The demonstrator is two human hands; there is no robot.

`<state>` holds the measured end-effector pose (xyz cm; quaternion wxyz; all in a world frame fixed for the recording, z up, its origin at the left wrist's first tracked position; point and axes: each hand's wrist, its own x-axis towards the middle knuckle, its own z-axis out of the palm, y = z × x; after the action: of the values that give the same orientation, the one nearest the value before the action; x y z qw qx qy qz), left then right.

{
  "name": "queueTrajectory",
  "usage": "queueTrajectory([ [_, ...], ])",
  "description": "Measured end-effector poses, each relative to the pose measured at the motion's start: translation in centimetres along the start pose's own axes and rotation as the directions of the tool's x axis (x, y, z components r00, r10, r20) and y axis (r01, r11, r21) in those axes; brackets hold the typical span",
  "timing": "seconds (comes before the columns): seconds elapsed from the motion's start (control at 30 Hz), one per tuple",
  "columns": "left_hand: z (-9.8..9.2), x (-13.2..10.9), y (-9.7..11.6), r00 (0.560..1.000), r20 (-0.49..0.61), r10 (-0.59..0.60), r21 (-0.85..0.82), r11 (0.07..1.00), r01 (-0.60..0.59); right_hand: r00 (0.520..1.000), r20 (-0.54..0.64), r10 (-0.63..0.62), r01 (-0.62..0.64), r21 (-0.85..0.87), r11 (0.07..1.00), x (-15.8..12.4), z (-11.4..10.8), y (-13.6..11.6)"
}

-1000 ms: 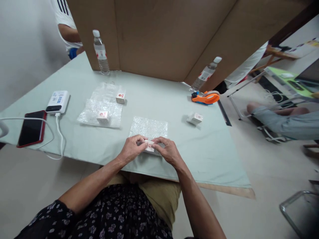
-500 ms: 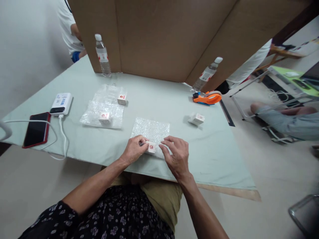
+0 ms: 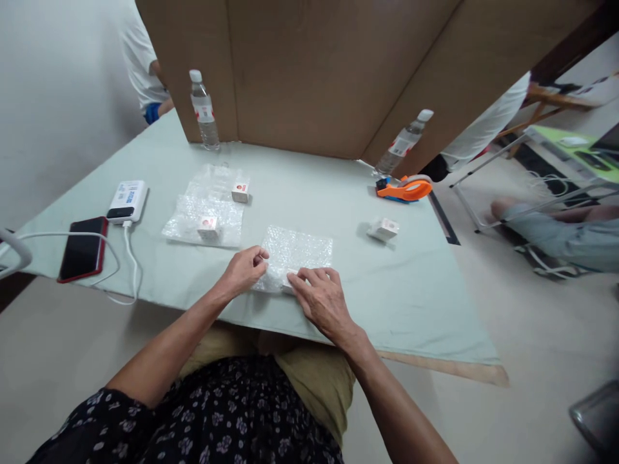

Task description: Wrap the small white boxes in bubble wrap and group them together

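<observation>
A small white box lies on the near part of a bubble wrap sheet, mostly hidden by my right hand. The fingers of that hand are bent over the box and hold it against the sheet. My left hand is at the sheet's left edge, fingers curled and thumb tip closed on the wrap there. To the right sits another small box, with clear wrap around it.
More bubble wrap lies on the left with two small boxes, one on it and one at its edge. Behind are two water bottles, an orange tape dispenser and a cardboard panel. A phone and power bank lie left.
My left hand has left the box and moved left to the edge of the wrap. The right hand has moved left and down onto the box, covering its printed face.
</observation>
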<state>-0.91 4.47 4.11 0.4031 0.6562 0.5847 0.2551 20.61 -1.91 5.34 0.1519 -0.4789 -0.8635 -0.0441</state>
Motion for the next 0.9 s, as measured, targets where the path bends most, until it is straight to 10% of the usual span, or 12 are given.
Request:
queueTrajectory([
  [0.3,0.1,-1.0,0.4,0.977,-0.029,-0.211,0.256,0.943,0.211,0.986,0.154,-0.062,0.079,-0.102,0.992,1.2,-0.8,-0.1],
  [0.67,3.3,-0.4,1.4,0.979,0.045,-0.198,-0.512,0.837,0.193,0.977,0.184,-0.106,0.129,-0.116,0.985,1.7,-0.6,0.4],
  [0.9,3.9,-0.3,2.7,0.984,0.074,-0.161,-0.536,0.826,0.175,0.986,0.146,-0.078,0.088,-0.058,0.994,0.8,-0.8,0.3],
])
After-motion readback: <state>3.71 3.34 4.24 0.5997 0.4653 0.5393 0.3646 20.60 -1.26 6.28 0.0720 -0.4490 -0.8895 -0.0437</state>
